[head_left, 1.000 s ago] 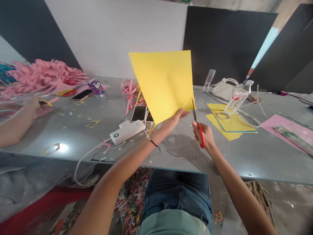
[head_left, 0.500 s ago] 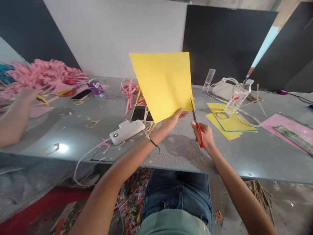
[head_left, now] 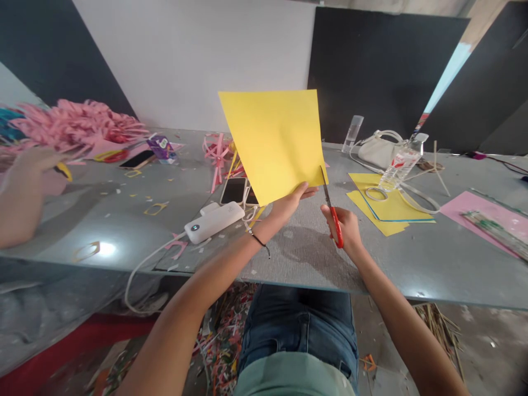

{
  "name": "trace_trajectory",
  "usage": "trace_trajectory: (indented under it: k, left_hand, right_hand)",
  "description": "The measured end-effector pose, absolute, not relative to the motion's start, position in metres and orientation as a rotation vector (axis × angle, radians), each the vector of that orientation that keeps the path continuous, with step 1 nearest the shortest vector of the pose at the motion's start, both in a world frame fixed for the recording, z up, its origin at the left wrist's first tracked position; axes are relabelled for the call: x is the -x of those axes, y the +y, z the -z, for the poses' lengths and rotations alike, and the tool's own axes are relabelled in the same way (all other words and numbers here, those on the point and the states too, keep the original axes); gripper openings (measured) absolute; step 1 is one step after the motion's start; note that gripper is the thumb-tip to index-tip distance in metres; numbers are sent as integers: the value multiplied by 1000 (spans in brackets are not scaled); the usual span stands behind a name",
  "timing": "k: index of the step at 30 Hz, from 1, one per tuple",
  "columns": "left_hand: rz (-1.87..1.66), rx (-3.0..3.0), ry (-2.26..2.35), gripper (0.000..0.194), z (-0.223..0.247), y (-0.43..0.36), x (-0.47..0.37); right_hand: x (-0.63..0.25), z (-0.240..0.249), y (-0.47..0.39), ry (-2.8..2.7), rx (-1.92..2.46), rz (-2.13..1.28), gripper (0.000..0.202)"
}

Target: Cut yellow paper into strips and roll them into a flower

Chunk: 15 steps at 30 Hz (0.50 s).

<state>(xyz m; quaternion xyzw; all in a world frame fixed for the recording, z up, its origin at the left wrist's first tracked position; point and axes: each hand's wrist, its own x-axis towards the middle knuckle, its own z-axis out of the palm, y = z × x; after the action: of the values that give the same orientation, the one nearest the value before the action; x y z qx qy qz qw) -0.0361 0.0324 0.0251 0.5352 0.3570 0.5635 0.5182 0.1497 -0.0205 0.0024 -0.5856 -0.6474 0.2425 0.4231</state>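
Note:
My left hand (head_left: 299,195) grips a sheet of yellow paper (head_left: 276,143) at its lower edge, thumb in front and fingers behind. The sheet stands tilted up above the table. In my right hand (head_left: 345,224) is a pair of scissors (head_left: 335,223) with red handles, its blades pointing up. The blades lie at the lower right edge of the sheet, with a narrow sliver of yellow showing to their right. Part of the left hand's fingers is hidden behind the paper.
A white power bank (head_left: 214,221) with a cable and phones (head_left: 234,191) lie left of my hands. To the right are yellow sheets (head_left: 383,212), a water bottle (head_left: 400,168) and pink paper (head_left: 466,206). Another person's hand (head_left: 35,165) holds a yellow-handled tool beside pink strips (head_left: 82,124).
My hands, the sheet and the scissors are nearly where they were; the sheet's right side has shifted very slightly. At the left, the other person's hand and yellow-handled tool have moved a little.

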Motion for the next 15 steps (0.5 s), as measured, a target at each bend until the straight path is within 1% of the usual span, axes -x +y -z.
trace_trajectory:
  k: [9, 15]
  left_hand:
    - [-1373, -1246, 832, 33, -21, 36, 37]
    - [-1385, -1228, 804, 36, -17, 39, 37]
  right_hand:
    - [-150, -2, -19, -1637, 1473, -563, 70]
    - [-150, -5, -21, -1648, 1470, -576, 70]
